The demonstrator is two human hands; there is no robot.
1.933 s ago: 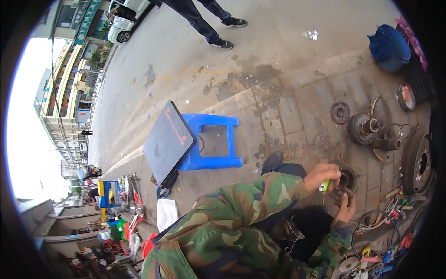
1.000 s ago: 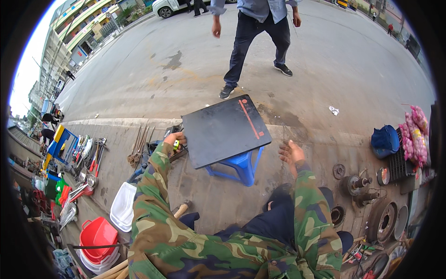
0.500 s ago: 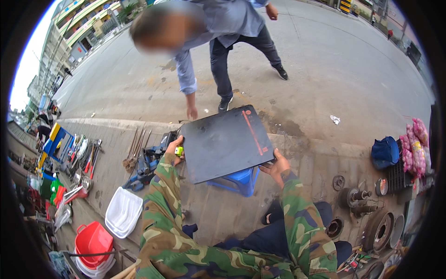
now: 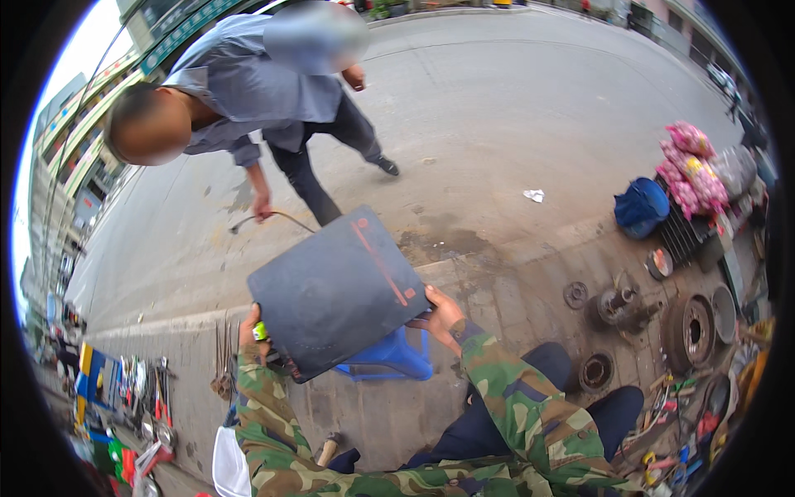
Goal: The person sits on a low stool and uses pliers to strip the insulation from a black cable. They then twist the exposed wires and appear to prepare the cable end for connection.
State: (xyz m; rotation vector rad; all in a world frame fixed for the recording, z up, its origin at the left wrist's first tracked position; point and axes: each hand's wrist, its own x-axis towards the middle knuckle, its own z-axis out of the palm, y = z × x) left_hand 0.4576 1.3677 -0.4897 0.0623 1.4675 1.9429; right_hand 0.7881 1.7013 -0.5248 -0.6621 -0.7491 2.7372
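Observation:
Between my two hands is a flat black induction cooker (image 4: 331, 286) with rounded corners and a red strip along its right side. It is held tilted above a blue plastic stool (image 4: 389, 358). My left hand (image 4: 250, 331) grips its left edge; a small bright yellow-green item (image 4: 260, 330) shows at those fingers, too small to name. My right hand (image 4: 443, 315) is closed on the right edge, its fingertips hidden underneath. Across from me, a person in a blue-grey shirt bends over, one hand (image 4: 262, 203) holding a dark cord (image 4: 290, 217) that runs behind the cooker.
Metal wheel rims (image 4: 689, 335) and machine parts (image 4: 613, 306) lie at the right. Behind them are a blue bucket (image 4: 642, 207) and pink net bags (image 4: 696, 170). Hand tools (image 4: 153, 389) are spread at the left, near a white basin (image 4: 230, 464). A hammer (image 4: 330, 447) lies near my legs.
My view has swung right. The cooker is tilted differently and nearer to me. The other person's hand has come up with the cord in it.

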